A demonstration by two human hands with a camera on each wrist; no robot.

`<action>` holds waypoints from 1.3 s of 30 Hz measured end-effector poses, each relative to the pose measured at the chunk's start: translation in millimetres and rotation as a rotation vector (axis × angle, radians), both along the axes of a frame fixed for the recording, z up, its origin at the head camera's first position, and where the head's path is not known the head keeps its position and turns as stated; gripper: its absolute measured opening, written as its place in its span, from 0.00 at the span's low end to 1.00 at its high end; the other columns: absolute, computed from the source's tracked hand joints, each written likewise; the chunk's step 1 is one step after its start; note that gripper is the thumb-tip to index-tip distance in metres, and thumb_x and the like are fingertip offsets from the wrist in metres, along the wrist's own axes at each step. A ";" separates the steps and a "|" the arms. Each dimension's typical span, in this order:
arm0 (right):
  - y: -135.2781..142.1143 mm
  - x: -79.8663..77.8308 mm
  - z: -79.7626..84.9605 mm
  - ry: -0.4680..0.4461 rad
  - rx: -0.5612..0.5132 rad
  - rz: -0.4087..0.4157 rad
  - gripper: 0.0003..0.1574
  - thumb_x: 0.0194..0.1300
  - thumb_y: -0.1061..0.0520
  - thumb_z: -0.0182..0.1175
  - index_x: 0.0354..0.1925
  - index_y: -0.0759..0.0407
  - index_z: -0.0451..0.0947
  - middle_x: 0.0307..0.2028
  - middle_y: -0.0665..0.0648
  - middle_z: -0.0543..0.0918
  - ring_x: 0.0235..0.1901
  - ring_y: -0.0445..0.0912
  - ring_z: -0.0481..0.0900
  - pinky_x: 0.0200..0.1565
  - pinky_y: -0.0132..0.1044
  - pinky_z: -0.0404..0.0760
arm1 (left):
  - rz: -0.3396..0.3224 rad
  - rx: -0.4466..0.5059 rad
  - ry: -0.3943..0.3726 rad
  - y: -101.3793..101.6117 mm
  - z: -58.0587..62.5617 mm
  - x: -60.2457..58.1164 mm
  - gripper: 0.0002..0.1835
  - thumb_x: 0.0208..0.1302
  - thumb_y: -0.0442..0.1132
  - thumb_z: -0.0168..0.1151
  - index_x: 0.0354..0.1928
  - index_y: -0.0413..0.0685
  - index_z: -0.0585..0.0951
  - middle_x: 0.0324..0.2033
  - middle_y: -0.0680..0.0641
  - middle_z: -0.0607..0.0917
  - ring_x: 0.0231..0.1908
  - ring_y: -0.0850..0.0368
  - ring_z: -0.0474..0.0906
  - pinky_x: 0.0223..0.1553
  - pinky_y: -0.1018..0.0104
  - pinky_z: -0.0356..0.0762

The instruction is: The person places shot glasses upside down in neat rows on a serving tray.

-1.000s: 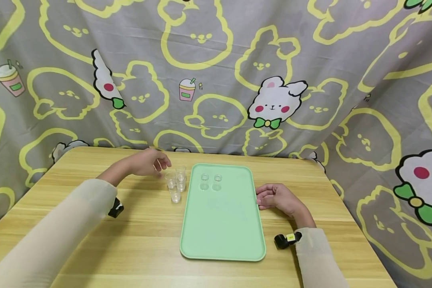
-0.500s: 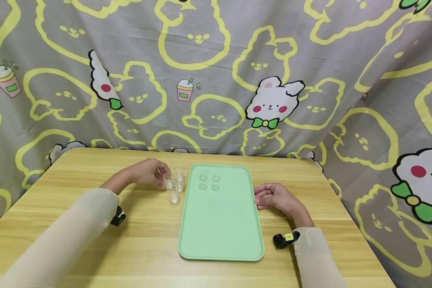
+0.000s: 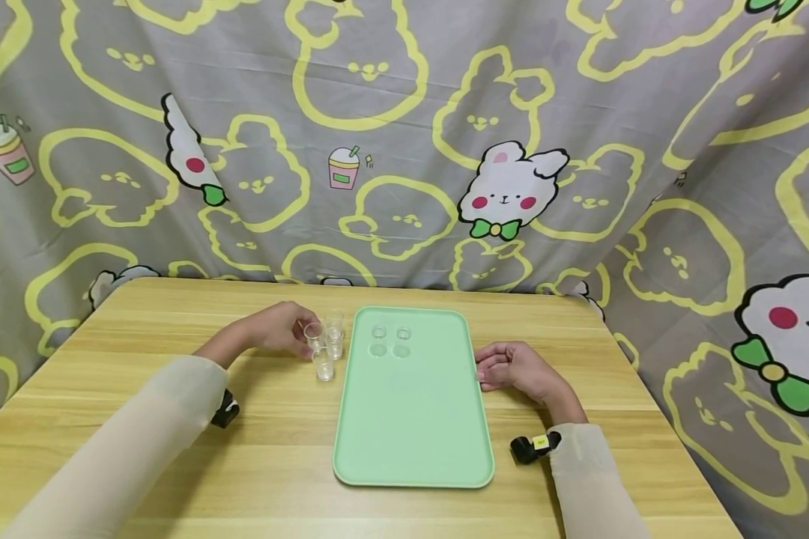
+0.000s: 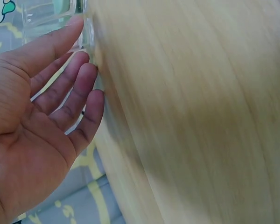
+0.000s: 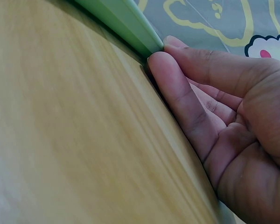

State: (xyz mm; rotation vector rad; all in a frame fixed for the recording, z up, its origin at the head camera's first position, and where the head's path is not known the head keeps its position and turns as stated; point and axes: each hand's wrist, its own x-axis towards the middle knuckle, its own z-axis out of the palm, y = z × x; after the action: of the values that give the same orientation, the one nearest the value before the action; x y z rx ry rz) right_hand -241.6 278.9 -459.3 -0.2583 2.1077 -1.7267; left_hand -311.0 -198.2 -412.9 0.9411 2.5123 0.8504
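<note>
Tray is plain mint green; cups are colourless. Bench shows yellow-tan wood grain. Curtain is grey, printed with yellow-outlined animals. Sleeves are plain cream.

Cups cropped by left wrist view's top edge, tray by right's; yellow label illegible.

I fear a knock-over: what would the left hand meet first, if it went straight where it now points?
The left hand would likely meet the nearest clear cup; whether they touch is unclear.
</note>
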 end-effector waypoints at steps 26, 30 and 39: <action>0.8 -0.9 -0.2 -0.007 -0.012 -0.004 0.24 0.65 0.73 0.63 0.59 0.78 0.72 0.41 0.63 0.85 0.41 0.50 0.88 0.46 0.46 0.87 | 0.085 0.017 0.023 -7.6 6.2 1.9 0.11 0.59 0.40 0.76 0.40 0.43 0.86 0.32 0.53 0.86 0.36 0.58 0.83 0.40 0.63 0.82; 2.4 -0.7 -0.2 -0.002 -0.017 0.003 0.24 0.66 0.73 0.63 0.59 0.79 0.71 0.41 0.63 0.85 0.41 0.49 0.87 0.46 0.45 0.88 | 0.096 0.026 0.054 -9.8 11.4 -0.1 0.11 0.60 0.40 0.75 0.42 0.43 0.86 0.34 0.53 0.87 0.39 0.57 0.84 0.43 0.60 0.83; 3.0 -1.0 0.2 -0.004 -0.008 -0.001 0.24 0.65 0.72 0.63 0.58 0.78 0.72 0.41 0.63 0.85 0.41 0.50 0.87 0.46 0.46 0.88 | 0.137 0.075 0.089 -13.3 30.6 -1.3 0.11 0.63 0.40 0.74 0.43 0.44 0.86 0.40 0.49 0.88 0.41 0.55 0.85 0.45 0.58 0.83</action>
State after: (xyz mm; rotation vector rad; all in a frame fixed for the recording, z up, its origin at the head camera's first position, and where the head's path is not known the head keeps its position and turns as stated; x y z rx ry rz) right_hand -242.7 281.9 -459.1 -0.2559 2.0989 -1.7360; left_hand -312.3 -211.5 -382.4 0.8550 2.6638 0.9701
